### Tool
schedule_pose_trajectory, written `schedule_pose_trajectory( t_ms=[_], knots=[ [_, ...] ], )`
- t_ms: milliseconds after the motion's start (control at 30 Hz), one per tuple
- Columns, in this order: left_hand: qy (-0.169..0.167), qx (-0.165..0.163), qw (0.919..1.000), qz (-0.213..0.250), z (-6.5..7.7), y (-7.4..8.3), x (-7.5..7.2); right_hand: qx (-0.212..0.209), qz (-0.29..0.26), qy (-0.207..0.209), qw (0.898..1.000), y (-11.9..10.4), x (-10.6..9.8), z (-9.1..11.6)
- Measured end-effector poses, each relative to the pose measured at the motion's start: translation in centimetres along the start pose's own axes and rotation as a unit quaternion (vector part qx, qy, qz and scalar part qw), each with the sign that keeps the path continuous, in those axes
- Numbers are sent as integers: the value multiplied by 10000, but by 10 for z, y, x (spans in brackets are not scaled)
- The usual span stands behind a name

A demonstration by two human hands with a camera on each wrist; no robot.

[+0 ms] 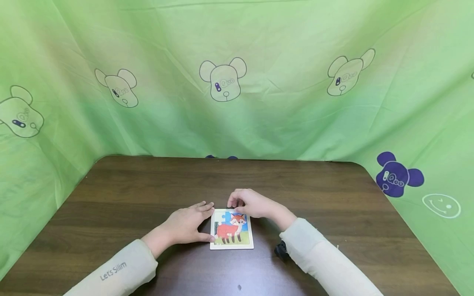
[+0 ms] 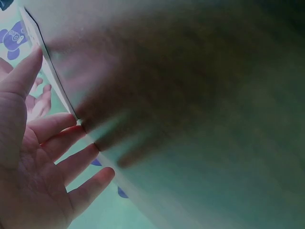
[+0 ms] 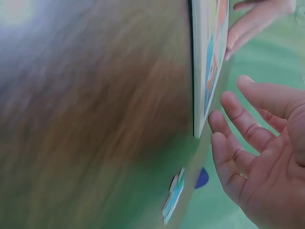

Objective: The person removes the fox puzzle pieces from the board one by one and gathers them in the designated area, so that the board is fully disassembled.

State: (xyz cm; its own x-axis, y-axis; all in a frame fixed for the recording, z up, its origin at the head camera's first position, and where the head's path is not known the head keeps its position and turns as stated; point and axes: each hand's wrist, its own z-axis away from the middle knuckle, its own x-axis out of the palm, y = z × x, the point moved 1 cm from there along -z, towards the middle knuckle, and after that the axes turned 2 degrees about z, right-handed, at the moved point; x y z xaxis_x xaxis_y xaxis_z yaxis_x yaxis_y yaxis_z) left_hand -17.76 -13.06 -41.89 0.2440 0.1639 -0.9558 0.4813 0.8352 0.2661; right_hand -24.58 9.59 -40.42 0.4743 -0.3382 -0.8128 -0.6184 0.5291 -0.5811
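Note:
A square jigsaw puzzle (image 1: 231, 228) with a fox picture and a pale frame lies flat on the table in the head view. A pale, bare patch shows in its upper left part. My left hand (image 1: 187, 224) rests along its left edge, fingers spread and fairly straight, thumb at the lower left corner. My right hand (image 1: 255, 203) is over the upper right corner with loosely bent fingers. In the right wrist view nothing shows between those fingers (image 3: 243, 119). A loose blue puzzle piece (image 3: 174, 196) lies on the table beyond the frame there; I cannot make it out in the head view.
The dark wooden table (image 1: 166, 176) has rounded far corners. Green cloth (image 1: 281, 123) printed with bear heads hangs behind it and at both sides. A black device (image 1: 281, 250) sits at the right sleeve's cuff.

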Motion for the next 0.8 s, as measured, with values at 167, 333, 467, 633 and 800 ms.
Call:
schedule_pose_trajectory(
  t_ms=[167, 333, 467, 633, 800],
  knots=[
    [32, 4, 10000, -36, 0, 0, 0, -14, 95, -134, 9999, -6, 5, -6],
    [31, 26, 10000, -38, 0, 1, 0, 7, 290, -367, 9989, -8, 9, -8],
    [21, 11, 10000, -49, 1, 1, 1, -17, 385, -525, 9979, -6, 10, -8],
    [-2, -21, 10000, -22, 0, 0, 3, 76, 445, -637, 9970, -6, 11, -7],
    [24, -27, 10000, 8, 0, 0, 5, 188, 588, -714, 9955, -4, 13, -6]
  ],
)
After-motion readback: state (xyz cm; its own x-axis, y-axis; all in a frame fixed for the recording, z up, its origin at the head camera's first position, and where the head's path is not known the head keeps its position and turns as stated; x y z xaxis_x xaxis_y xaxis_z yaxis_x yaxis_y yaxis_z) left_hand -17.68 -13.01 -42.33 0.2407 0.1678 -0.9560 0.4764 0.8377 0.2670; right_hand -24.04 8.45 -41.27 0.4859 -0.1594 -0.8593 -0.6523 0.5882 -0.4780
